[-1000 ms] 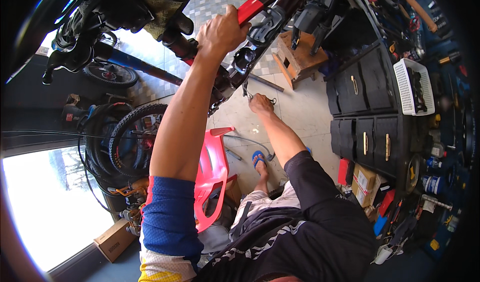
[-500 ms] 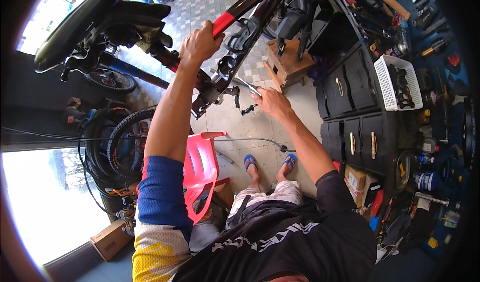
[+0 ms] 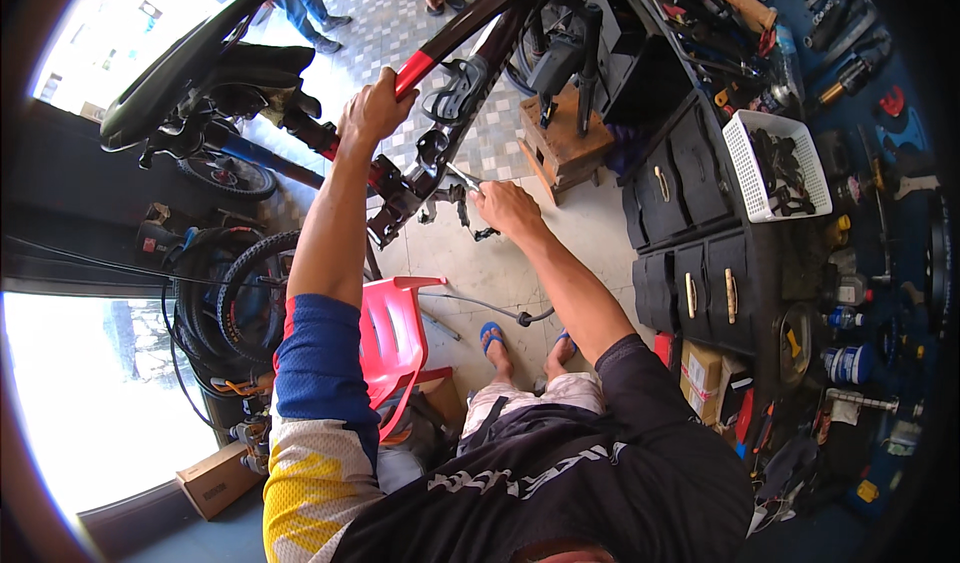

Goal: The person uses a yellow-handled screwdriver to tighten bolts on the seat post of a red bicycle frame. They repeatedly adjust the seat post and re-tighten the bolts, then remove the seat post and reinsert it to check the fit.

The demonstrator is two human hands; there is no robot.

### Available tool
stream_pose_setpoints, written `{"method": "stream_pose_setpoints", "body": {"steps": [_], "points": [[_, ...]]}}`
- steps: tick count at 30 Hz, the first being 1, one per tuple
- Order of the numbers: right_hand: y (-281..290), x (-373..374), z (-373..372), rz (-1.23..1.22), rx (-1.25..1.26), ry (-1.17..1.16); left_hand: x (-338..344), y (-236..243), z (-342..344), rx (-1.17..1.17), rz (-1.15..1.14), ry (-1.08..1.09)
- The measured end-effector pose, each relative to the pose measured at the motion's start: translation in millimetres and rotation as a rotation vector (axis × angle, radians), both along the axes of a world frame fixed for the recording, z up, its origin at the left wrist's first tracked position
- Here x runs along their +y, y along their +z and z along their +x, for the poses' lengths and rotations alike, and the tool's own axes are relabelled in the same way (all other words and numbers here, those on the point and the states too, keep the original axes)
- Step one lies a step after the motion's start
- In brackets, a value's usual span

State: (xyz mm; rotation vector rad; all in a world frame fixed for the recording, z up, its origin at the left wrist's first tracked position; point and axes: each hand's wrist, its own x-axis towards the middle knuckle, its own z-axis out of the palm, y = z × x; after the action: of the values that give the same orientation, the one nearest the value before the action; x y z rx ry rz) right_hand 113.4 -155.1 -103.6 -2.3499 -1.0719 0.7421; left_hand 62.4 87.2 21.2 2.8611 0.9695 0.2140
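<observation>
My left hand (image 3: pixel 372 111) grips the red and dark frame tube (image 3: pixel 420 63) of a bicycle that is held up at upper centre. My right hand (image 3: pixel 500 205) has its fingers closed on a slim silver metal tool (image 3: pixel 466 178), whose end reaches to the lower frame beside the bottle cage (image 3: pixel 450 103). The dark linkage (image 3: pixel 388 225) at the bottom of the frame sits left of this tool, with a small black part hanging below. The saddle (image 3: pixel 140 113) is at upper left.
A pink chair (image 3: pixel 390 333) stands below the frame. A wooden stool (image 3: pixel 570 138), drawer cabinet (image 3: pixel 680 183), white basket (image 3: pixel 780 168) and tool board (image 3: pixel 860 293) are rightward. Tyres (image 3: pixel 240 293) stack at left. Other people's legs (image 3: pixel 310 8) show at top.
My right hand has turned and lifted the silver tool against the frame. My left hand stays on the tube. The view has shifted, showing more of the people's legs at the top.
</observation>
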Motion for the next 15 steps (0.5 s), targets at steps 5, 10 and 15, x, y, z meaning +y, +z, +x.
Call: {"method": "stream_pose_setpoints", "body": {"steps": [5, 10, 15], "points": [[2.6, 4.4, 2.0, -0.008, 0.008, -0.027, 0.7, -3.2, 1.0, -0.017, 0.001, -0.001], [7.0, 9.4, -1.2, 0.006, -0.005, -0.014, 4.2, -3.5, -2.3, -0.039, 0.021, -0.024], [1.4, 16.1, 1.3, -0.029, 0.026, -0.021, 0.7, -2.0, -0.2, -0.028, 0.011, -0.017]]}}
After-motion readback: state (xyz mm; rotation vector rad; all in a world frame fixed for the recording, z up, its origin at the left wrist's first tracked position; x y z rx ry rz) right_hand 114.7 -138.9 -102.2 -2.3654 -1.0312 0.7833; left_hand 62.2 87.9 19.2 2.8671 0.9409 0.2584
